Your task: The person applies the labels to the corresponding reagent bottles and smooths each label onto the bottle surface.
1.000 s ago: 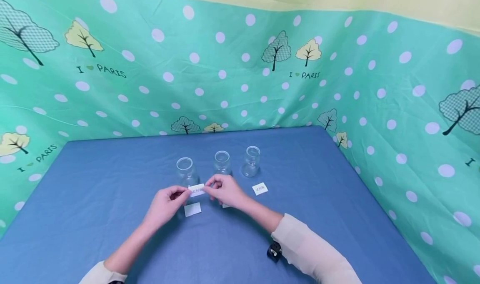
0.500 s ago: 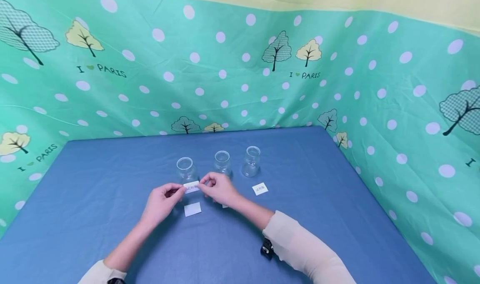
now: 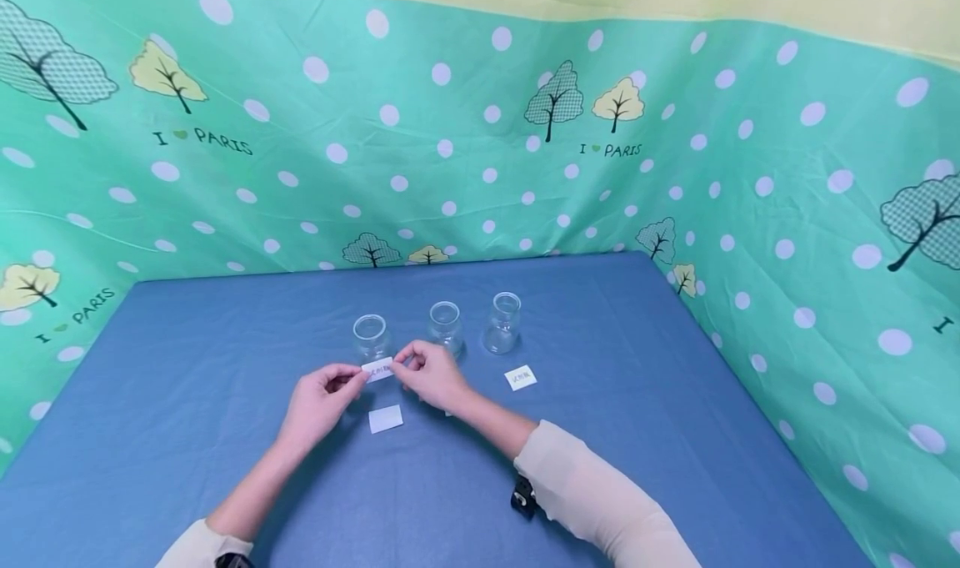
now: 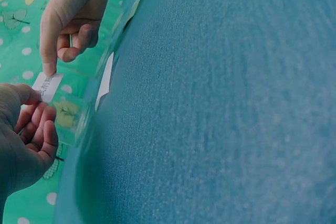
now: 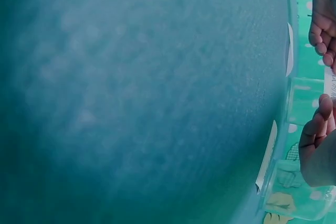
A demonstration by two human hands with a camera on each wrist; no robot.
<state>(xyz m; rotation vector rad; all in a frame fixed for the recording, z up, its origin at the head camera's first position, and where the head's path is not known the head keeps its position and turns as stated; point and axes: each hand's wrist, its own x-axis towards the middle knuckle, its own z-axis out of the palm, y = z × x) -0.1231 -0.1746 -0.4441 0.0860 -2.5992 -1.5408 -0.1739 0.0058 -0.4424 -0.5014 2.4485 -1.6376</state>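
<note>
A small white label [image 3: 377, 369] with handwritten dark characters is stretched between both hands, in front of the leftmost glass jar [image 3: 370, 329]. My left hand [image 3: 318, 403] pinches its left end between thumb and index finger. The right hand [image 3: 432, 376] pinches the opposite end the same way. In the left wrist view the label [image 4: 47, 86] stands nearly flat-on against the clear jar [image 4: 71, 119]. Part of the jar's lower body is hidden by label and fingers. The right wrist view catches the label [image 5: 330, 83] only at its edge.
A plain white slip [image 3: 386, 419] lies on the blue cloth [image 3: 420, 501] below the hands. Two more open glass jars stand to the right, a middle jar [image 3: 446, 324] and a right jar [image 3: 502, 324]. A written card [image 3: 520, 377] lies before the right one; another slip is mostly hidden.
Both hands have carried the label a little left and away from me, up to the leftmost jar. The jars and the slips on the cloth have stayed put.
</note>
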